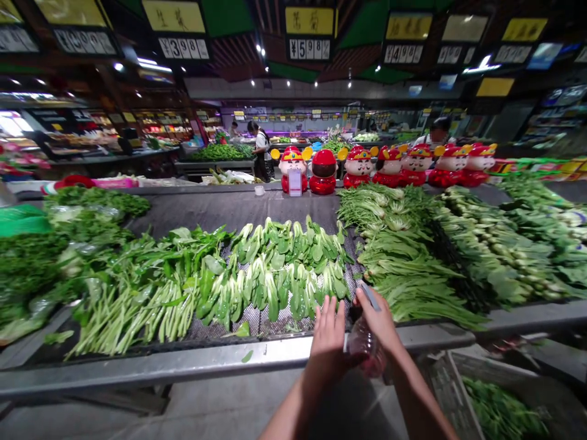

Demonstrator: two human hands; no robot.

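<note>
Firstly, I logged one bottle (364, 341) lower centre, right hand (380, 321) clamped on it, left hand (327, 336) fingers slightly apart; seven figurines (358, 168) stood upper centre-right, two leafy rows (273, 293) mid-frame.

High up beyond the left hand's fingers (330, 316), a hanging price sign (310, 49) reads ¥5.98. Left of them, a second sign (184, 48) shows ¥3.98; to their right, a third sign (404, 54) shows ¥4.98. The handwriting on the yellow panels (310, 21) is hard to make out, and the digits on the outer signs (457, 54) are blurred.
</note>
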